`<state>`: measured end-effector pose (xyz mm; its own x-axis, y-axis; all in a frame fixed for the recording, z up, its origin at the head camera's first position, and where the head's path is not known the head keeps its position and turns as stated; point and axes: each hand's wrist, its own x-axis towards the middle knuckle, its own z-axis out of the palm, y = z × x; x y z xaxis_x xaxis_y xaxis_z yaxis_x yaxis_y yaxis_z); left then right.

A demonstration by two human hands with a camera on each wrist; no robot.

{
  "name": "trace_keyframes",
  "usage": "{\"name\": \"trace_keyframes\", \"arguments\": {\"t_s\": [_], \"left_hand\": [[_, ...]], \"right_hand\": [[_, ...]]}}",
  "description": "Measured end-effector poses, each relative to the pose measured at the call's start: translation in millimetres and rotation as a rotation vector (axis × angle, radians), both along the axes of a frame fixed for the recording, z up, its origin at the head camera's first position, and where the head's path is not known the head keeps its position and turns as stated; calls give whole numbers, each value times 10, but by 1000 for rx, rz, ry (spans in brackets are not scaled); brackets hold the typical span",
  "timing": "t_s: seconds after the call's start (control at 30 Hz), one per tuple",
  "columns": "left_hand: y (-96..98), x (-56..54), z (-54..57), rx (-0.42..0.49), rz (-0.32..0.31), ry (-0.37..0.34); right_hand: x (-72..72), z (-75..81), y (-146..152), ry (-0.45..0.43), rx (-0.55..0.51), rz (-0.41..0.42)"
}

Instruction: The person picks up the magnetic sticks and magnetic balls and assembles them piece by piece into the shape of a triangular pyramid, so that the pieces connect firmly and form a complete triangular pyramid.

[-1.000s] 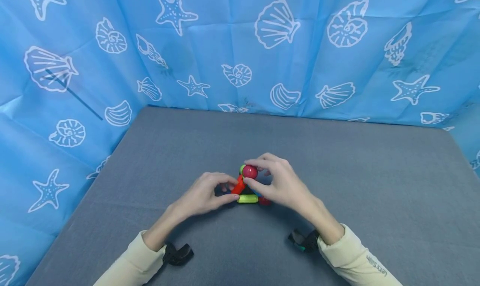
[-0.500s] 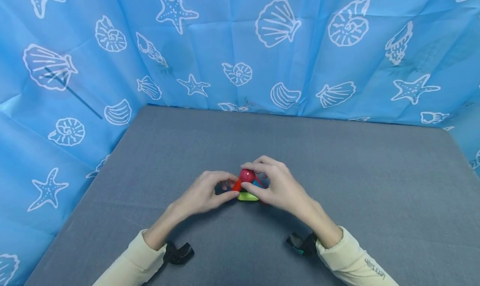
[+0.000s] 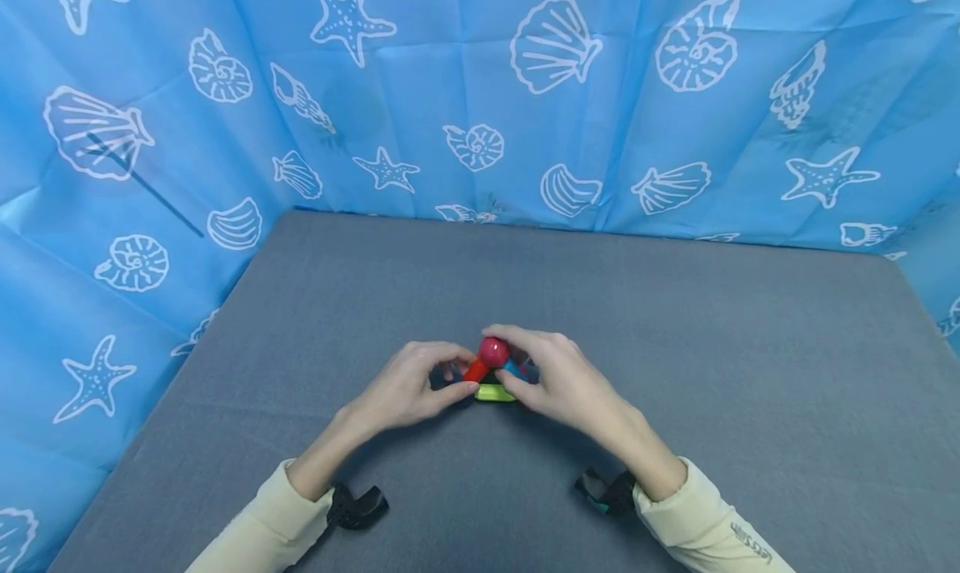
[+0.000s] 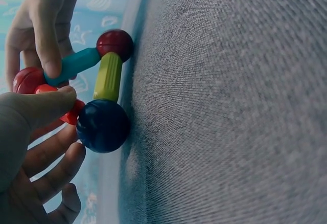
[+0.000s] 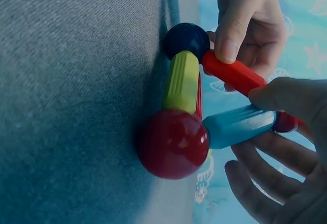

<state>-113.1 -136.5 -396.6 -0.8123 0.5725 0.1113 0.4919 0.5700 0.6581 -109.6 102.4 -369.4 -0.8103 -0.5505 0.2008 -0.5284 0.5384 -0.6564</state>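
Observation:
Rods and balls of a building toy form a standing triangle on the table. My left hand [image 3: 416,383] pinches the red rod [image 5: 232,72] between thumb and fingers. The right hand [image 3: 564,371] holds the blue rod [image 4: 80,64] near its upper end, its index finger over the red ball [image 3: 493,352] at the top. Along the table runs a yellow-green rod [image 3: 493,393]. It joins a dark blue ball [image 4: 103,126] on the left to a dark red ball [image 5: 173,143] on the right. Another thin red part [image 5: 199,95] shows behind, mostly hidden.
Grey cloth covers the table [image 3: 675,331]. A blue curtain [image 3: 420,98] with white shell prints hangs behind and to the left. Black wrist straps [image 3: 358,508] stick out below both cuffs.
The right hand has lowered the red ball slightly left to the tops of the red and blue rods. Its thumb has slid from the ball to the blue rod. The left hand stays put.

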Motion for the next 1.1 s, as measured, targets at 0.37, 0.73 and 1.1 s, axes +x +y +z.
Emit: {"name": "trace_keyframes", "arguments": {"t_s": [0.37,0.73,1.1], "left_hand": [[67,-45,3,-6,10,22],[151,-163,-22,33,23,59],[243,-308,-65,58,46,81]], "right_hand": [[-31,-60,52,35,-58,11],[-68,-84,83,69,-69,-61],[-206,-87,132,51,-72,-101]]}}
